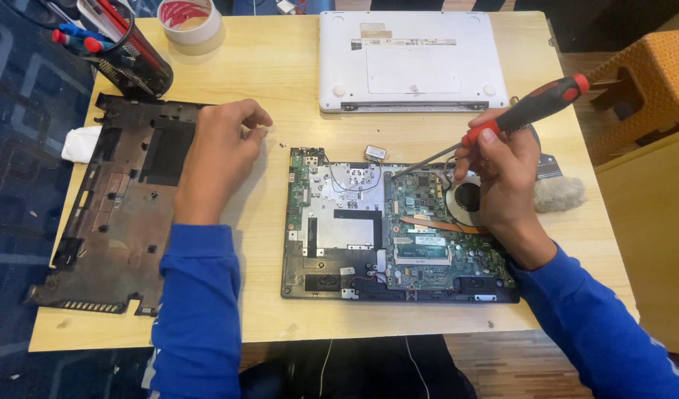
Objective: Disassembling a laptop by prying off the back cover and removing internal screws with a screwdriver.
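Note:
An opened laptop chassis (339, 244) lies in the middle of the wooden table (280, 81), its green circuit board (435, 244) and round fan (466, 198) exposed. My right hand (502, 177) grips a screwdriver (531, 107) with a red and black handle; its tip rests on the board's upper part. My left hand (217, 151) hovers left of the chassis, fingertips pinched together over a few tiny screws (273, 145) on the table. Whether it holds a screw is too small to tell. A small loose card (375, 153) lies just above the chassis.
A removed black bottom cover (110, 214) lies at the table's left edge. A white closed laptop (410, 59) sits at the back. A tape roll (189, 21) and a black mesh pen holder (125, 55) stand back left. A brush (557, 193) lies right; an orange stool (650, 74) stands beyond.

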